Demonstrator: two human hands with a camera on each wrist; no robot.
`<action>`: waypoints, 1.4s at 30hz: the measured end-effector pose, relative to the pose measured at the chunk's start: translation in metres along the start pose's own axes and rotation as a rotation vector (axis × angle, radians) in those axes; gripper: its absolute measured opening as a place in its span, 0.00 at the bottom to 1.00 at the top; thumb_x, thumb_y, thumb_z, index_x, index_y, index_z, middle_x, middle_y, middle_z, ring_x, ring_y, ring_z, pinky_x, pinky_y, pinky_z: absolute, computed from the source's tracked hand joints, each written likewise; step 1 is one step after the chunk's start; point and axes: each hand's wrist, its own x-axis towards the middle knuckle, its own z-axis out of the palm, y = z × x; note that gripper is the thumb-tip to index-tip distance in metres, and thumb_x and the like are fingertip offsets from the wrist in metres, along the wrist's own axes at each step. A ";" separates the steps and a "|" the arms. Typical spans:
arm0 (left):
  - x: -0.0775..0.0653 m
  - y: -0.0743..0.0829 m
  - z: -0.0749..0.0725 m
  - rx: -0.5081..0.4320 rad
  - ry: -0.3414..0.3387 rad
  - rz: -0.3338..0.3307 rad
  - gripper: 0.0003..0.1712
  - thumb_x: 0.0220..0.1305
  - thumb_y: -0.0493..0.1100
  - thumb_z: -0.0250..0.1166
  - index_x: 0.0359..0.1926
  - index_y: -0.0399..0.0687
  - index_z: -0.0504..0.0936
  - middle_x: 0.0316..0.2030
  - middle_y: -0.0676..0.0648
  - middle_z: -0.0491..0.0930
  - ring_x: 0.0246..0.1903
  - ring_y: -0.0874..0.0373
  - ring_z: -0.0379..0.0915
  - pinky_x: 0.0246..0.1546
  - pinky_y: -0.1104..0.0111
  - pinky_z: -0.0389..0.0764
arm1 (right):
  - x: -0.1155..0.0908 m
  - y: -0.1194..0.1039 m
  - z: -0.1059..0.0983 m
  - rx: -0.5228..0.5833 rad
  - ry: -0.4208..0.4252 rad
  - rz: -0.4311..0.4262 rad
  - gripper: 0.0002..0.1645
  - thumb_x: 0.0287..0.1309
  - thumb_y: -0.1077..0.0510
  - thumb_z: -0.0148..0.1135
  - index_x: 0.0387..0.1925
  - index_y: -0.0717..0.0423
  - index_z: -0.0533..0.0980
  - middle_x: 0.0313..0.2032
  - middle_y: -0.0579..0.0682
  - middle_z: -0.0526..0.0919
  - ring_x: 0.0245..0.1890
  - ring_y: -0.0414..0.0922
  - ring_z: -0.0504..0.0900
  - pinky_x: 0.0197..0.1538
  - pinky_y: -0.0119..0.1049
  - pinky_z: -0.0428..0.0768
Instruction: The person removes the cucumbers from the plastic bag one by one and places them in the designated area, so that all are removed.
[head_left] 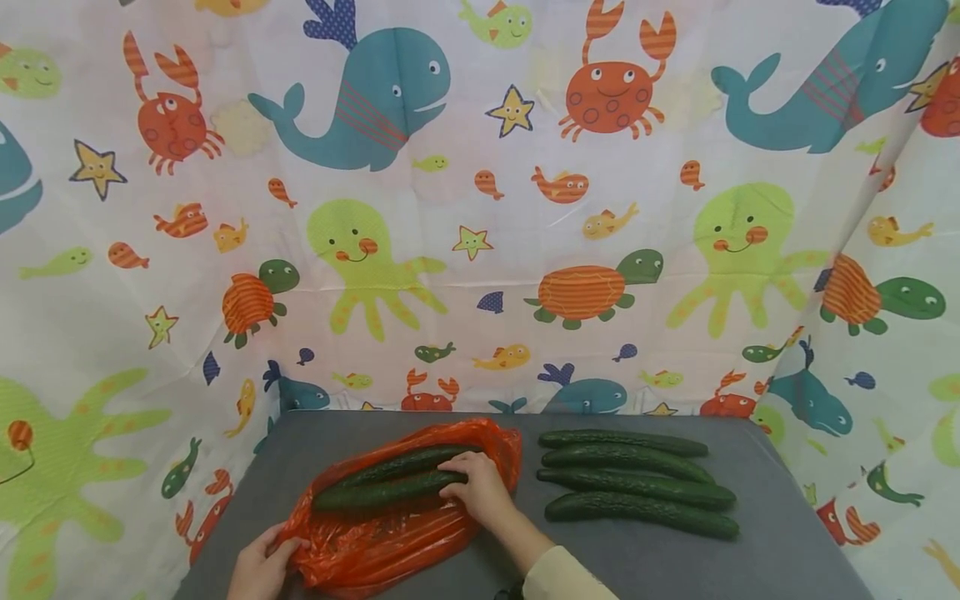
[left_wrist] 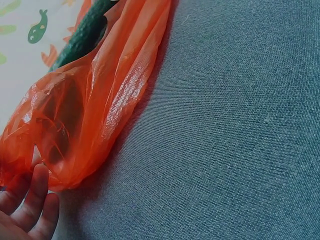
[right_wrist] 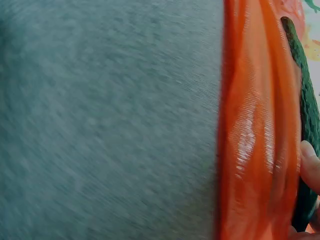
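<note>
An orange-red plastic bag [head_left: 390, 546] lies spread on the table, with two dark green cucumbers side by side on it. My right hand [head_left: 480, 493] grips the nearer cucumber [head_left: 378, 493] close to its right end; in the right wrist view the thumb [right_wrist: 311, 162] lies against the cucumber [right_wrist: 307, 95]. Behind it rests the farther cucumber [head_left: 405, 463], its right end near my fingers. My left hand [head_left: 261, 562] pinches the crumpled left end of the bag. In the left wrist view the fingers [left_wrist: 36, 197] are at the bag's edge [left_wrist: 75, 170], the thumb mostly out of sight.
Right of the bag, several cucumbers [head_left: 637, 479] lie in a row on the grey cloth-covered table [head_left: 780, 550]. A white curtain with printed sea animals [head_left: 480, 350] hangs behind the table and along both sides. A small dark object [head_left: 510, 592] shows at the bottom edge.
</note>
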 end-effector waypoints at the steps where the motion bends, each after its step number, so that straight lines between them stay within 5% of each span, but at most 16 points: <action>1: 0.000 0.000 0.000 0.004 -0.001 0.002 0.28 0.72 0.41 0.58 0.64 0.24 0.69 0.36 0.45 0.88 0.35 0.55 0.84 0.34 0.60 0.84 | 0.000 -0.001 -0.002 0.001 0.008 -0.001 0.21 0.50 0.54 0.78 0.48 0.48 0.88 0.46 0.45 0.85 0.49 0.48 0.80 0.53 0.45 0.81; 23: 0.001 0.002 0.000 -0.002 -0.014 0.007 0.28 0.74 0.42 0.57 0.66 0.24 0.67 0.36 0.46 0.88 0.35 0.56 0.84 0.35 0.60 0.84 | -0.009 -0.012 -0.045 0.029 0.017 -0.023 0.22 0.52 0.55 0.76 0.51 0.49 0.86 0.50 0.45 0.85 0.54 0.49 0.79 0.56 0.47 0.81; 42: 0.000 0.005 0.000 0.032 -0.005 0.015 0.30 0.73 0.45 0.60 0.65 0.24 0.70 0.37 0.44 0.88 0.36 0.56 0.84 0.36 0.60 0.84 | -0.031 0.007 -0.088 0.062 0.092 -0.042 0.22 0.52 0.53 0.76 0.52 0.43 0.86 0.51 0.40 0.85 0.57 0.48 0.78 0.59 0.52 0.78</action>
